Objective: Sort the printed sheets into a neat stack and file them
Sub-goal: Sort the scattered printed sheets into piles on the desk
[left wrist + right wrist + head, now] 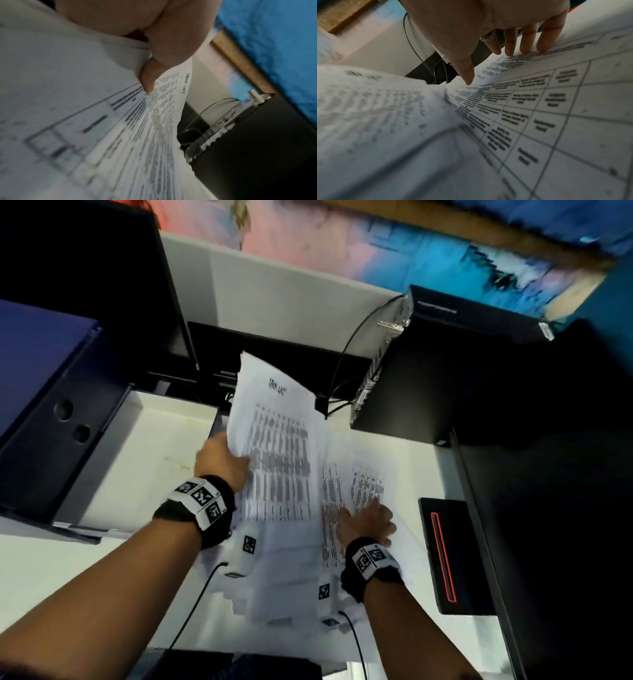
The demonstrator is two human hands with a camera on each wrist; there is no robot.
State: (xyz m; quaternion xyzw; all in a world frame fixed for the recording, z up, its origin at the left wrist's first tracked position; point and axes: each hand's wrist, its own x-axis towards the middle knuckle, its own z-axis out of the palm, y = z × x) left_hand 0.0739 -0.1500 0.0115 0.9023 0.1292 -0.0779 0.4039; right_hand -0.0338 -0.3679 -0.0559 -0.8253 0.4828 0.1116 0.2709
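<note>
Both forearms reach out over the white desk (144, 460), each with a tagged wristband. Nearest the chest lies a loose spread of printed sheets (291, 570), overlapping and askew. The left hand (222, 462) pinches a lifted sheet (277, 446) by its left edge, thumb on the printed face, so the page stands tilted and curling above the pile. The right hand (368, 523) lies flat on the sheets on the desk, fingers (526, 40) straight and spread, pinning them down.

Gathering looks to be the step in hand: pages are being collected, and nothing is squared or filed yet. Next, I judge, the lifted page must be laid on or joined with the others and the edges tapped flush, while the right hand keeps the pile from sliding.

Room is tight. A black computer case (445, 378) with cables stands just beyond the sheets, a dark device with a red-lit slot (443, 556) lies near on the right, and a blue box (51, 405) bounds the left.
</note>
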